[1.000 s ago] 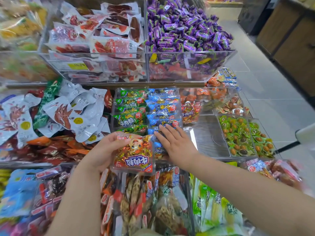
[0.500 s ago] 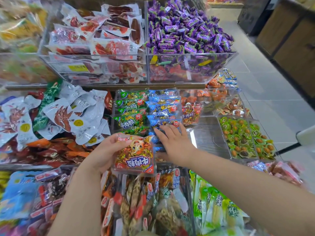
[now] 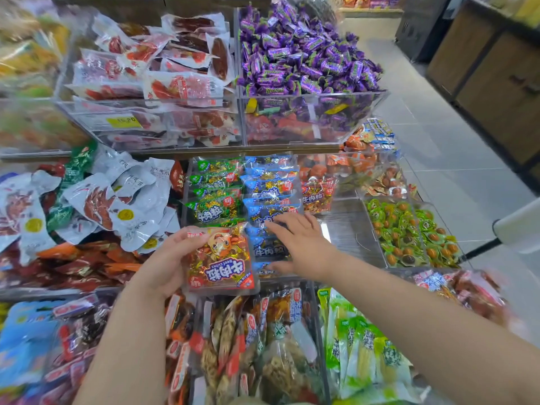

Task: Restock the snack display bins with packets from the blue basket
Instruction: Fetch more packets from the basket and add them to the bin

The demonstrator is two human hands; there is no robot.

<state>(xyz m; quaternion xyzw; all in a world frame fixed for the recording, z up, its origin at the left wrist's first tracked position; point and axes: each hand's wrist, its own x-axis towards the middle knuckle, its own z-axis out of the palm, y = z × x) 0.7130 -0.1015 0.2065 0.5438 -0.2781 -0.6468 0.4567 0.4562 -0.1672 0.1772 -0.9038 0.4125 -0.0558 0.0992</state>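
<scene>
In the head view, the row of blue packets (image 3: 270,185) ran front to back in a clear bin at the middle of the display, and everything else is placed from it.

The right hand (image 3: 301,244) lay flat on the near end of that row. Its fingers were straight and slightly spread, pressing on the blue wrappers and gripping nothing.

Just left of the row's near end, the left hand (image 3: 163,258) held a red packet (image 3: 222,264). The thumb was curled over the packet's top left corner and the fingers were behind it. The packet faced the camera with its printed characters upside down, and it covered the near end of the green packets (image 3: 214,188) stacked directly left of the blue row.

Directly right of the blue row, a short stack of matching red packets (image 3: 317,194) stood at the far end of the next compartment. Further right, a bin held small green-wrapped snacks (image 3: 409,232).

Left of the green packets lay a loose heap of white pouches (image 3: 128,200). On the shelf above the blue row, purple sweets (image 3: 306,54) were piled in a clear bin, with red-and-white sausage packs (image 3: 163,71) to their left.

Nearer than the blue row, upright bags of mixed brown snacks (image 3: 248,346) filled the front bins. Pale floor tiles (image 3: 444,147) lay off to the far right.
</scene>
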